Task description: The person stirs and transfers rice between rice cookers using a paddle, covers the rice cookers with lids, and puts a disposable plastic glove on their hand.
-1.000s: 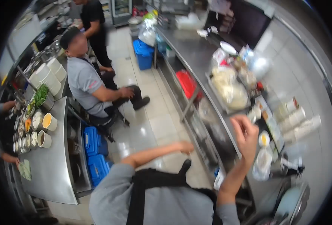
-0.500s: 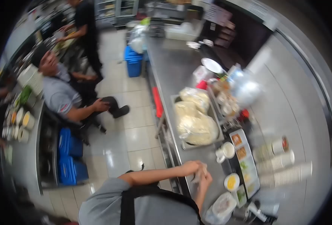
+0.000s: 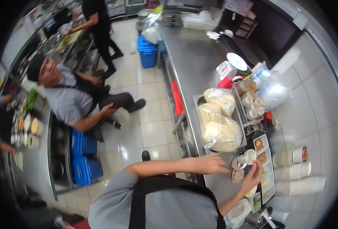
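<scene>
My left hand (image 3: 211,164) is held over the counter edge, fingers stretched out and apart, holding nothing. Beyond its fingertips a crumpled beige cloth (image 3: 237,172) lies on the steel counter. My right hand (image 3: 254,174) has its fingers bent at the near rim of a white mug (image 3: 249,157), seeming to pinch it; the exact contact is hard to make out. The mug stands between the cloth and a row of white trays of toppings (image 3: 267,168). A cup with yellow contents (image 3: 251,191) is partly hidden by my right forearm.
A metal pan (image 3: 242,142) holds bags of pale shredded food (image 3: 220,131). Stacked paper cups (image 3: 302,186) lie at the right. A bagged container (image 3: 238,212) is by my right elbow. A co-worker (image 3: 71,91) sits across the aisle, near blue bins (image 3: 85,168).
The cloth, earlier between my two hands, now lies on the counter. My hands have parted, the right reaching out to the mug. The whole view has shifted.
</scene>
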Action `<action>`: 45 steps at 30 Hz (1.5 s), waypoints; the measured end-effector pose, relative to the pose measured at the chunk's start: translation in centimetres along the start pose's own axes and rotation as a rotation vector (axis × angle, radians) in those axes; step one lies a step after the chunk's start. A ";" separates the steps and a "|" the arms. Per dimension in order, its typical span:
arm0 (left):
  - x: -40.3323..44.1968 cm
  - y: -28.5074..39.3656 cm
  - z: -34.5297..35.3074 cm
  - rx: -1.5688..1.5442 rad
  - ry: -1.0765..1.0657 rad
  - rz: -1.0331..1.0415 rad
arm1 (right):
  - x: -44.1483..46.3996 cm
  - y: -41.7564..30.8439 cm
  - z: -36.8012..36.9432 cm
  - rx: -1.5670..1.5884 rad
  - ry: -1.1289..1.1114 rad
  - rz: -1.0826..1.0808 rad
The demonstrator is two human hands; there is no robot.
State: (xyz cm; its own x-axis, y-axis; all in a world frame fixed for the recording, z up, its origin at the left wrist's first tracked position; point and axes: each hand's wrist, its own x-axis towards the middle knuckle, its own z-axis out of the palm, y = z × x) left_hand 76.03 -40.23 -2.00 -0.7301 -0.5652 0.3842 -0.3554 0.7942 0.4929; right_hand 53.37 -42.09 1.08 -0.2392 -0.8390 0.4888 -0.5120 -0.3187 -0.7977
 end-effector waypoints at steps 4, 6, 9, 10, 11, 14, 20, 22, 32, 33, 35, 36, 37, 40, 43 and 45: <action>-13.2 -3.6 -3.9 0.056 -0.041 -0.434 | -1.4 -7.4 11.2 0.092 -0.336 -0.087; -21.4 -4.8 -4.0 0.194 -0.064 -0.743 | -2.6 -9.1 16.4 0.125 -0.476 -0.119; -30.6 -3.9 -6.3 0.181 -0.254 -1.186 | -3.4 -12.2 22.4 0.128 -0.582 -0.216; -32.6 -3.7 -7.4 0.133 -0.325 -1.316 | -3.4 -12.8 24.1 0.129 -0.605 -0.235; -34.4 -3.9 -7.8 0.103 -0.314 -1.377 | -3.5 -13.3 25.5 0.129 -0.629 -0.253; -38.0 -5.9 -8.6 0.042 -0.278 -1.473 | -3.5 -14.4 29.6 0.126 -0.674 -0.280; -34.3 -14.4 -12.0 0.072 -0.251 -1.198 | -2.5 -13.7 36.0 0.087 -0.682 -0.241; -31.4 -17.6 -14.5 0.094 -0.263 -1.078 | -1.4 -12.9 38.0 0.061 -0.666 -0.201; -22.8 -34.2 -27.1 -0.011 -0.049 -0.852 | 11.5 -13.4 51.9 0.182 -0.487 -0.231; -21.9 -35.2 -28.7 -0.099 0.138 -0.795 | 12.5 -14.6 53.6 0.261 -0.495 -0.232; -19.8 -36.5 -31.6 -0.396 0.468 -0.732 | 13.1 -16.3 56.6 0.392 -0.595 -0.295; -18.6 -37.3 -32.6 -0.604 0.584 -0.704 | 12.8 -16.9 57.9 0.443 -0.689 -0.365; -17.6 -38.1 -33.2 -0.830 0.672 -0.666 | 12.0 -17.8 59.3 0.492 -0.728 -0.427; -15.1 -41.3 -33.5 -1.428 0.791 -0.567 | 10.6 -17.2 64.1 0.404 -0.697 -0.880; -13.7 -45.1 -33.6 -1.765 0.795 -0.514 | 13.1 -15.3 68.0 0.397 -0.584 -1.041; -13.2 -48.0 -34.4 -1.905 0.781 -0.496 | 14.8 -13.4 70.9 0.447 -0.572 -0.983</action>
State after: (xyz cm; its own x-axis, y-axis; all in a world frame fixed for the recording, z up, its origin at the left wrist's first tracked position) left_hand 122.80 -78.61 -3.87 -0.2708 -0.9594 -0.0785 0.8587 -0.2776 0.4307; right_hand 115.15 -81.53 -6.04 0.5451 -0.1923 0.8160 0.0851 -0.9556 -0.2820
